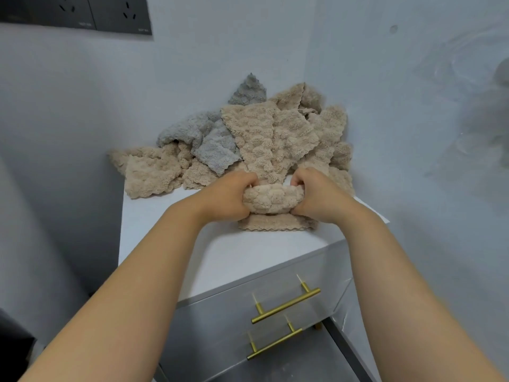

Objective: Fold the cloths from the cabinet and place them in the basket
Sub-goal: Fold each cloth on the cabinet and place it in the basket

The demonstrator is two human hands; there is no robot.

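Note:
A beige fluffy cloth (271,201) lies bunched and partly folded on the white cabinet top (170,230), its scalloped lower edge flat on the surface. My left hand (225,197) grips its left end and my right hand (314,195) grips its right end, fingers curled over the top fold. Behind them, a loose pile of beige cloths (275,133) and grey cloths (209,139) is heaped in the wall corner. No basket is in view.
The cabinet stands in a corner between pale walls, with two drawers below bearing brass bar handles (286,306). Dark wall sockets (77,12) sit at the upper left. The cabinet's front edge runs diagonally just below my forearms.

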